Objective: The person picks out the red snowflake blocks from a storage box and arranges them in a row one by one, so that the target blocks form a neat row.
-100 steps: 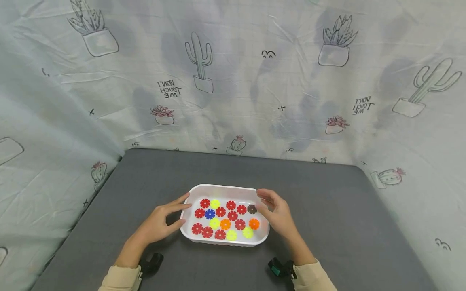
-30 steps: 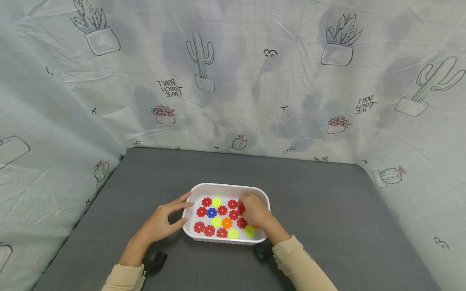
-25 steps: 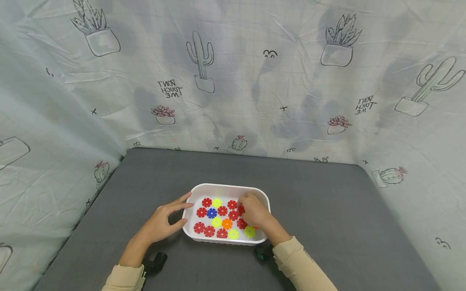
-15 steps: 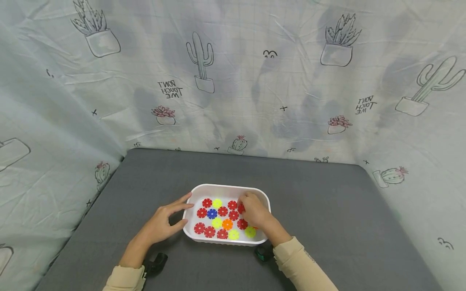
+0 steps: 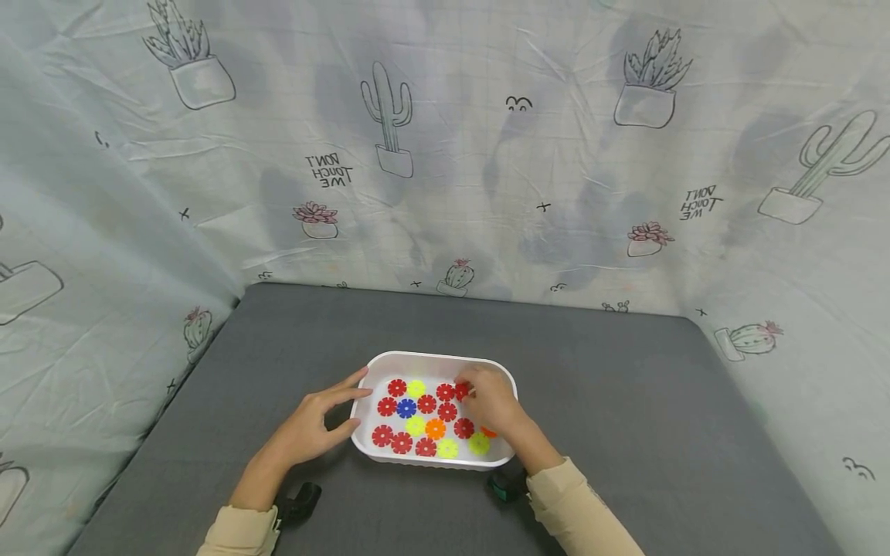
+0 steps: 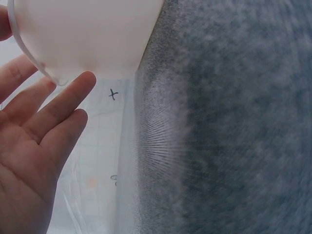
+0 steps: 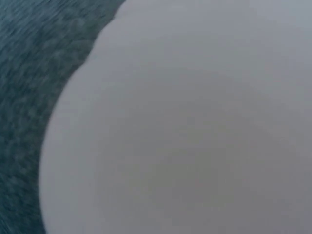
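Note:
A white plastic tray (image 5: 427, 360) holds several small notched plastic discs in red, yellow, orange and blue. My left hand (image 5: 313, 421) is spread at the tray's left end, its fingers fairly straight and fingertips at the rim; the left wrist view shows the fingers (image 6: 73, 100) against the tray's outer wall. Over the tray's right part, my right hand (image 5: 490, 398) has curled fingers and pinches a red notched disc (image 5: 462, 391). The hand partly hides an orange disc (image 5: 489, 432). In the right wrist view the pale tray wall (image 7: 185, 126) fills most of the picture.
The tray stands on a grey cloth-covered table (image 5: 591, 386). Behind and beside it hangs a pale curtain (image 5: 459, 154) printed with cacti. A black wrist device (image 5: 299, 503) sits under the left wrist and another (image 5: 506, 485) under the right.
My right hand has gone from the tray's right rim into the tray and curled its fingers. The red disc at its fingertips has just moved slightly up in the picture. The left hand stays put.

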Available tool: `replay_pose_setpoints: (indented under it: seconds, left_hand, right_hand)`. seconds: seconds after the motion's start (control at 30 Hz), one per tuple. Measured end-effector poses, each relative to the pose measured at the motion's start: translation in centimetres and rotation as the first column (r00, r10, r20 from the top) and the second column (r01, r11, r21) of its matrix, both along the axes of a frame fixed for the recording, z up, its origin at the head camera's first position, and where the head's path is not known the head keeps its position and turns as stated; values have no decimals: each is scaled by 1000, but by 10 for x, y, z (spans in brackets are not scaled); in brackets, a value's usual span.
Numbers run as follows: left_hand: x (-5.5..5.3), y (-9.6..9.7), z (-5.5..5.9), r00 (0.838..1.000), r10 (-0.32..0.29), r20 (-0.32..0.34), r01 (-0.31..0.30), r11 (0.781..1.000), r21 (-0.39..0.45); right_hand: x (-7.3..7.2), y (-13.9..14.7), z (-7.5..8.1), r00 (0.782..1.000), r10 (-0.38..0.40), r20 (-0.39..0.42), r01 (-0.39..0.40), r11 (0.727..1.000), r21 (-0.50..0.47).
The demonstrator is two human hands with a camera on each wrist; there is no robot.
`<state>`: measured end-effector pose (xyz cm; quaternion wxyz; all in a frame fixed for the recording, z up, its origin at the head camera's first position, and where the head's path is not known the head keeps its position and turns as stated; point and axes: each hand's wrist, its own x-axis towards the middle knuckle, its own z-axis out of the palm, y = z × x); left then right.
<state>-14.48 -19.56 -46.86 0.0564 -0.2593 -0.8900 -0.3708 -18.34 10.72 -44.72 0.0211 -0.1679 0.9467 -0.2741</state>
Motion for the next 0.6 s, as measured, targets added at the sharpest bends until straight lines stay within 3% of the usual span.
replay_pose_setpoints:
  seconds: [0.23, 0.47, 0.6]
  left_hand:
    - [-1, 1, -1, 1000, -3, -12, 3, 1000, -2]
    - [-1, 1, -4, 1000, 3, -21, -3, 1000, -4]
    - [0, 1, -3, 1000, 5, -10, -5, 1000, 6]
  right_hand:
    - [5, 13, 7, 999, -10, 43, 19, 979, -202]
    - [7, 33, 9, 988, -92, 120, 131, 918, -375]
    - [5, 48, 9, 988, -117, 104, 151, 888, -435]
